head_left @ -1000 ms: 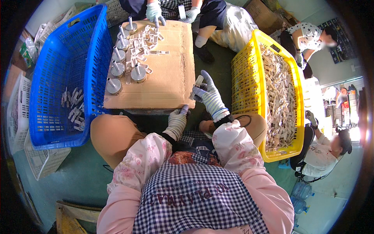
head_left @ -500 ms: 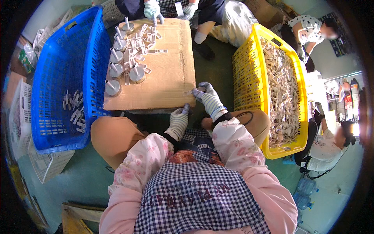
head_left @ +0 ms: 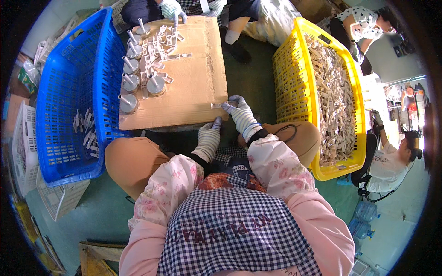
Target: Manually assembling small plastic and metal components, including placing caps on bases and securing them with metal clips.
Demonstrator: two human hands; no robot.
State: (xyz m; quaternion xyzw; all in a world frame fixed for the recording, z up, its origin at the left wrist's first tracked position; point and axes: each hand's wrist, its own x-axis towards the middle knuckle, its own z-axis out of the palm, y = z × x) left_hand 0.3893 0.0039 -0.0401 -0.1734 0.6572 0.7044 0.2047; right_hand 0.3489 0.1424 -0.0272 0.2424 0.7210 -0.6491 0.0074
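Note:
My right hand (head_left: 238, 110), in a striped work glove, pinches a small pale flat part (head_left: 216, 105) at the near right corner of a cardboard board (head_left: 193, 87). Gloved as well, my left hand (head_left: 208, 138) hangs just below the board's near edge, fingers curled, with nothing visible in it. On the far left of the board lie several small pale parts (head_left: 159, 41) and a few round metal stands with upright pegs (head_left: 131, 83).
A blue crate (head_left: 64, 92) on the left holds several pale parts. A yellow crate (head_left: 331, 87) on the right is heaped with similar parts. Another person's gloved hand (head_left: 172, 9) works at the board's far edge. More people sit at the right.
My right hand has come down from above the board's right edge to its near right corner, still holding the small part. My left hand stayed by the near edge.

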